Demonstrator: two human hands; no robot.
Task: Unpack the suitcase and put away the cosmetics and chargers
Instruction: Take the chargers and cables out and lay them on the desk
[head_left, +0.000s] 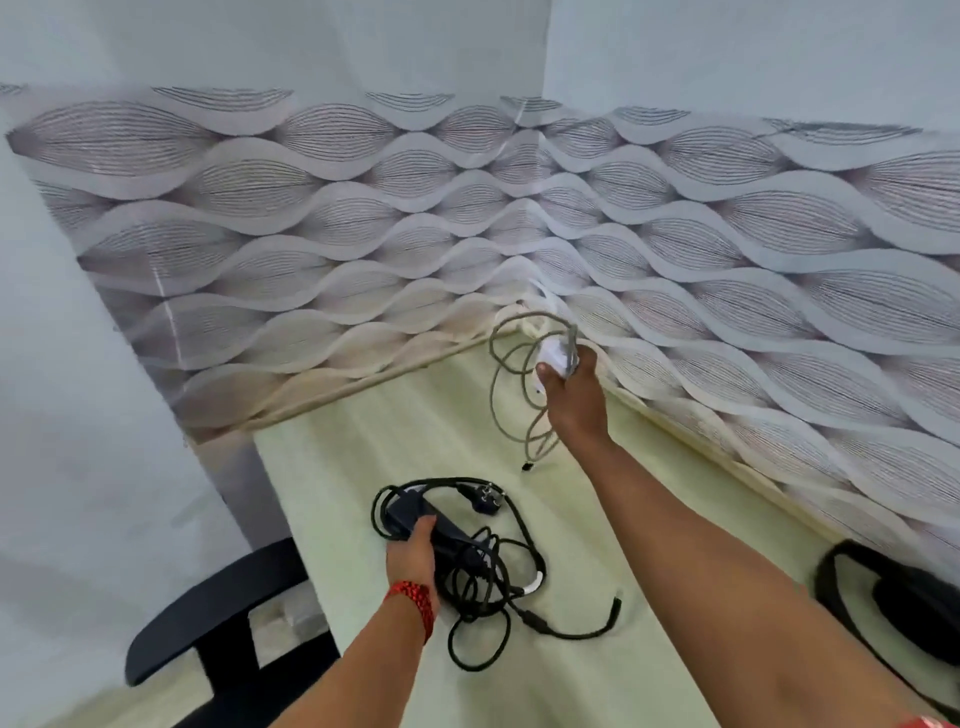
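My left hand (413, 553) grips a black laptop charger brick (415, 512) that lies on the pale desk (363, 441); its black cable (498, 582) sprawls in loops to the right, with the plug (485, 499) beside the brick. My right hand (574, 395) reaches toward the far corner of the desk and holds a small white charger (553, 358). Its grey cable (511, 384) hangs in loops down to the desk surface. A red thread band circles my left wrist.
Patterned wallpaper walls (727, 270) close the desk in at the back and right. A black chair (218, 613) stands at the desk's left edge. A black bag with a strap (893, 603) lies on the desk at the right.
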